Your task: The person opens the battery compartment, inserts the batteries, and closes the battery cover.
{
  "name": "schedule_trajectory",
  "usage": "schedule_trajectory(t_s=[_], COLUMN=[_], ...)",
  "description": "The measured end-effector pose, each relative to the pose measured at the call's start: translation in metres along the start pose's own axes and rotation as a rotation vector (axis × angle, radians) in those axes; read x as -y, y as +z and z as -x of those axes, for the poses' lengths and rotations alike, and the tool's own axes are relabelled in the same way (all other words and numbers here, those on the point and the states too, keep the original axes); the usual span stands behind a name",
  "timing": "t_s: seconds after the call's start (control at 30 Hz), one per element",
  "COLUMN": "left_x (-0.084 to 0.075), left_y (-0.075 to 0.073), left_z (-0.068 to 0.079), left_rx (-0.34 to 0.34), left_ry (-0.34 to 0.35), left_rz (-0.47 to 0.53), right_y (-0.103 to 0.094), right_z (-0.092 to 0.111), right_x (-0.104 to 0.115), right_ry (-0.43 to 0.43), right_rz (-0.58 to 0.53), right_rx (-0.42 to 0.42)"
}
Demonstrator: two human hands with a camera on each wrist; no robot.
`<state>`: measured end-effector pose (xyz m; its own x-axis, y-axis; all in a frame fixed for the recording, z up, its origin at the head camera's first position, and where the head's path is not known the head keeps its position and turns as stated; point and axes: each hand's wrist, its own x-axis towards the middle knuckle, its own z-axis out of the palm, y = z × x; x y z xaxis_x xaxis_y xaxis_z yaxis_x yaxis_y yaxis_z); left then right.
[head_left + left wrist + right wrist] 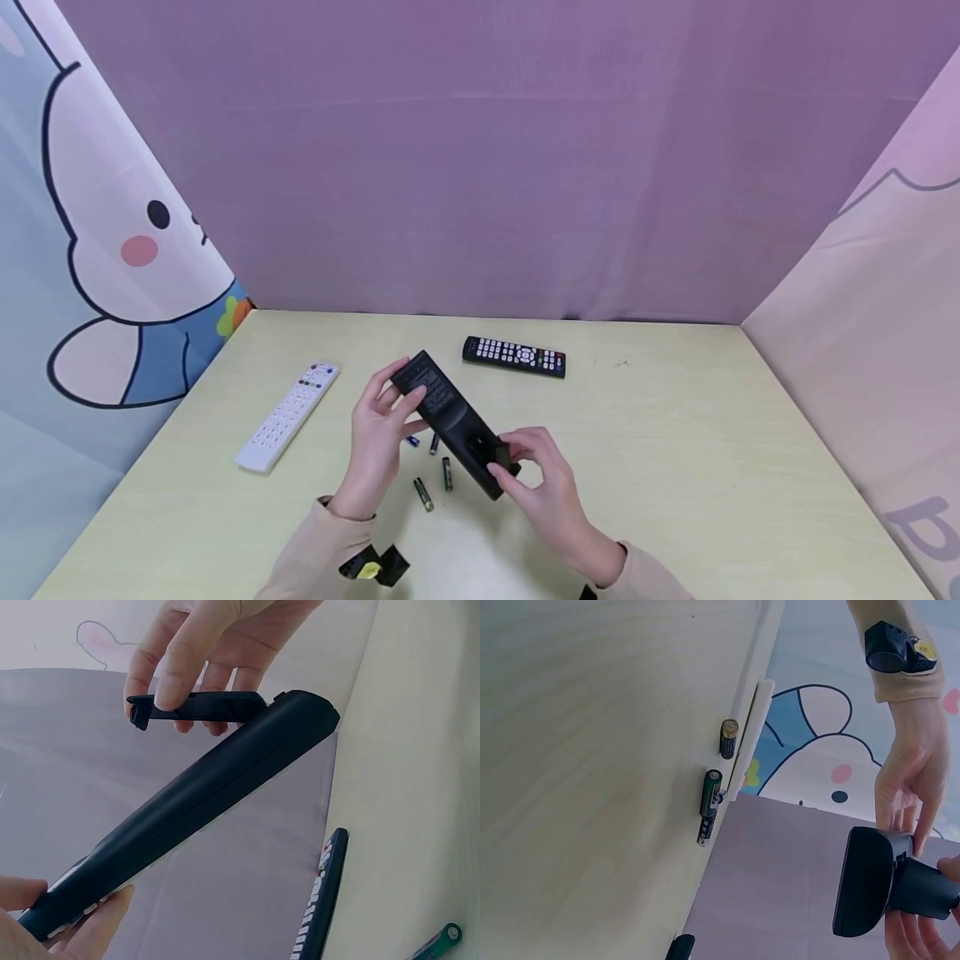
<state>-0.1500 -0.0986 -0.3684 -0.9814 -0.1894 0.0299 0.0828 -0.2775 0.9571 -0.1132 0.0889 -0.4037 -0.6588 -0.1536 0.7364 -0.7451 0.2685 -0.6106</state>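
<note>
A black remote control [448, 415] is held tilted above the table, its back with the printed label facing up. My left hand [377, 446] grips its upper end between thumb and fingers. At the lower end my right hand [553, 492] pinches the black battery cover [202, 707] between thumb and fingers. In the left wrist view the cover stands at an angle to the remote's back, one end right at the remote's surface. Below the remote, several small batteries [423, 494] lie on the table, some dark green [711, 793], one with a gold end [729, 739].
A white remote control [288, 418] lies at the left of the pale wooden table [675, 433]. Another black remote control [514, 357] lies face up near the back. A purple cloth [480, 167] hangs behind the table, with printed cloths on both sides.
</note>
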Motion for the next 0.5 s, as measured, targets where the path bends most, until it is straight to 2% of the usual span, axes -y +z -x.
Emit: schedule_trajectory(t_s=[0.13, 0.33, 0.5], left_x=[0.000, 0.000, 0.000], left_y=[-0.002, -0.006, -0.009], left_z=[-0.001, -0.002, -0.003], left_rx=[-0.003, -0.010, -0.025], left_ry=[-0.009, -0.028, -0.037], left_rz=[0.007, 0.025, 0.041], right_y=[-0.002, -0.003, -0.010], right_z=[0.000, 0.005, -0.001], right_x=[-0.003, -0.024, -0.018], right_ry=[0.070, 0.024, 0.015], right_rz=[-0.037, -0.036, 0.004], right_rx=[-0.003, -0.024, -0.017])
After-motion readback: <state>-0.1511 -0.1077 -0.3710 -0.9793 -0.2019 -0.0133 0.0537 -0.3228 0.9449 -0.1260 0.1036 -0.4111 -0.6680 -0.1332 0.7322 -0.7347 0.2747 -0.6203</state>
